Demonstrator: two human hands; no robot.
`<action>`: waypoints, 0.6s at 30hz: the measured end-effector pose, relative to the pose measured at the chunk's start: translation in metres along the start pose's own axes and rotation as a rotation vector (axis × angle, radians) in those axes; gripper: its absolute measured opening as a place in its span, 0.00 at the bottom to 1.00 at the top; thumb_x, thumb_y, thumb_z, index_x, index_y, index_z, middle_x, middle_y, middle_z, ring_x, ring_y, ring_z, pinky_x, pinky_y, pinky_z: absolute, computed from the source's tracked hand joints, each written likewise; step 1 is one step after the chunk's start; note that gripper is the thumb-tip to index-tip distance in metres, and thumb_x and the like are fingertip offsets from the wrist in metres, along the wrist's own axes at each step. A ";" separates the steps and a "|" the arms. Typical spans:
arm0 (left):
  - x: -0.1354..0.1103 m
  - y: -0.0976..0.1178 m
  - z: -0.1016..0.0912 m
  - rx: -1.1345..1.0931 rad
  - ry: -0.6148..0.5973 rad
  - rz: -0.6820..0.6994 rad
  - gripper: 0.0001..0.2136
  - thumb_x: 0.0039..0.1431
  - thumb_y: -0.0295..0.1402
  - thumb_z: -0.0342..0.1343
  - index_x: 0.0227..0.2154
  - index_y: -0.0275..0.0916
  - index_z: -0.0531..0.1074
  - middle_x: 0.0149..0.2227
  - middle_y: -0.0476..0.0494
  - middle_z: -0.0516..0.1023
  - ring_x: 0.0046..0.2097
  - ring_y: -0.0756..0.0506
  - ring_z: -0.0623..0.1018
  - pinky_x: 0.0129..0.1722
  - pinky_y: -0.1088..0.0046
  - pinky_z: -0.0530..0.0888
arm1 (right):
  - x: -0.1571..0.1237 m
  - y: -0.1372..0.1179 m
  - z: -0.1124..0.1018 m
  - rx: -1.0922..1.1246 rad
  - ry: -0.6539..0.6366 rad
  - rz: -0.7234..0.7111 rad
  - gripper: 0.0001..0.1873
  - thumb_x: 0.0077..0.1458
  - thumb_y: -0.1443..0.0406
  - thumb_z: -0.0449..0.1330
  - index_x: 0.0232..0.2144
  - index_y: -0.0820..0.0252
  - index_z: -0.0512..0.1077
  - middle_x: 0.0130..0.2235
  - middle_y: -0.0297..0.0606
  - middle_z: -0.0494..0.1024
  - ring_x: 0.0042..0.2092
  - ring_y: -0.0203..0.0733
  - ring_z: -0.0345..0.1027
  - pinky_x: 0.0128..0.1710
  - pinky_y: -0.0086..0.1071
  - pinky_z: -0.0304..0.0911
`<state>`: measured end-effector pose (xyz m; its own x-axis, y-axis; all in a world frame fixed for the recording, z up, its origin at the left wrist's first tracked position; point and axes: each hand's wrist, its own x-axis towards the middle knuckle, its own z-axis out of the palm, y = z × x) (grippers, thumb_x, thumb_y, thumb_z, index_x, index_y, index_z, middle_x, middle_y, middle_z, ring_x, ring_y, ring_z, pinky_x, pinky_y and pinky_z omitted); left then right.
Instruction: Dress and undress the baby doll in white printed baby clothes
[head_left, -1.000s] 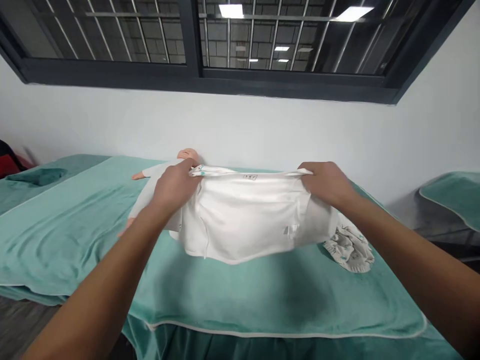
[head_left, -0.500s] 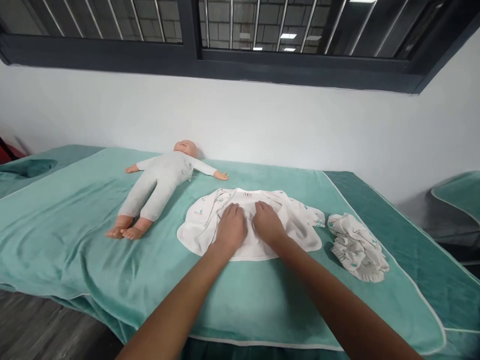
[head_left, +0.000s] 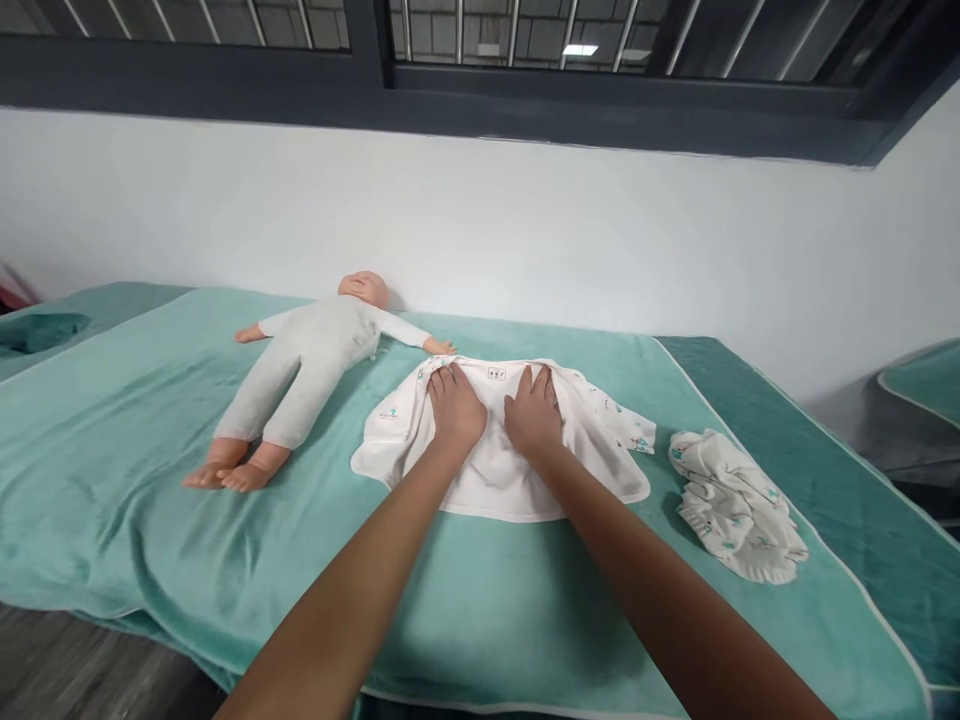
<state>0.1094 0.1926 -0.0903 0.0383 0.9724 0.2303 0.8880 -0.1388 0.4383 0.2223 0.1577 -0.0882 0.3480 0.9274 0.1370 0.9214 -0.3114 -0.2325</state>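
Note:
A white baby shirt (head_left: 499, 480) with small green prints lies spread open, its collar label at the far side. My left hand (head_left: 457, 405) rests on the shirt, fingers stretched toward the left side of the collar. On the other side of the label, my right hand (head_left: 534, 412) lies with its fingers apart, touching the cloth near the right of the collar. Some fingertips meet the folded front edges, and whether they pinch any cloth is hard to see. Beyond the shirt's left side, a baby doll (head_left: 322, 345) in a white bodysuit lies on its back, one hand close to the shirt.
Crumpled white printed baby pants (head_left: 739, 505) lie to the right of the shirt. Everything rests on a green blanket (head_left: 480, 600) over a padded bed. A white wall (head_left: 525, 240) and a dark window frame (head_left: 600, 110) stand behind it.
Both my hands have moved forward from the shirt's middle to its collar, and their curled fingers have stretched out. The shirt's front edges are spread wider. The view has tilted down slightly.

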 end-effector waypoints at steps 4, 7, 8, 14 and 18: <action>0.018 0.000 0.003 0.060 0.011 -0.002 0.31 0.65 0.29 0.44 0.69 0.22 0.52 0.70 0.23 0.56 0.72 0.30 0.54 0.70 0.52 0.53 | 0.020 0.009 -0.003 0.001 0.024 0.003 0.34 0.66 0.68 0.43 0.72 0.62 0.43 0.75 0.51 0.38 0.73 0.55 0.42 0.63 0.48 0.57; 0.024 -0.009 0.006 0.116 0.004 0.071 0.29 0.68 0.35 0.42 0.70 0.33 0.52 0.71 0.27 0.56 0.72 0.30 0.53 0.69 0.46 0.53 | 0.033 0.020 -0.001 -0.007 0.043 -0.004 0.33 0.67 0.65 0.43 0.72 0.61 0.46 0.75 0.48 0.40 0.72 0.56 0.45 0.62 0.49 0.59; 0.025 -0.012 0.007 0.134 0.003 0.100 0.28 0.69 0.37 0.41 0.70 0.37 0.53 0.71 0.28 0.56 0.72 0.30 0.54 0.68 0.45 0.54 | 0.036 0.023 0.001 -0.002 0.047 0.004 0.33 0.67 0.63 0.44 0.72 0.62 0.46 0.75 0.48 0.42 0.71 0.57 0.47 0.62 0.50 0.58; 0.029 -0.022 0.014 0.187 0.022 0.142 0.28 0.71 0.42 0.37 0.69 0.39 0.56 0.69 0.26 0.58 0.71 0.30 0.56 0.67 0.46 0.55 | 0.043 0.031 0.015 0.015 0.045 -0.005 0.35 0.68 0.57 0.42 0.71 0.68 0.48 0.74 0.51 0.43 0.70 0.58 0.49 0.66 0.48 0.53; 0.033 -0.023 0.016 0.196 -0.035 0.147 0.28 0.71 0.43 0.36 0.67 0.36 0.60 0.67 0.26 0.63 0.70 0.30 0.58 0.66 0.47 0.58 | 0.046 0.032 0.018 -0.003 -0.002 -0.027 0.33 0.69 0.57 0.40 0.69 0.72 0.53 0.72 0.57 0.49 0.70 0.57 0.51 0.66 0.46 0.51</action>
<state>0.0978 0.2315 -0.1070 0.1862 0.9508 0.2478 0.9436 -0.2433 0.2244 0.2650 0.1940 -0.1065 0.3230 0.9358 0.1408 0.9308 -0.2873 -0.2259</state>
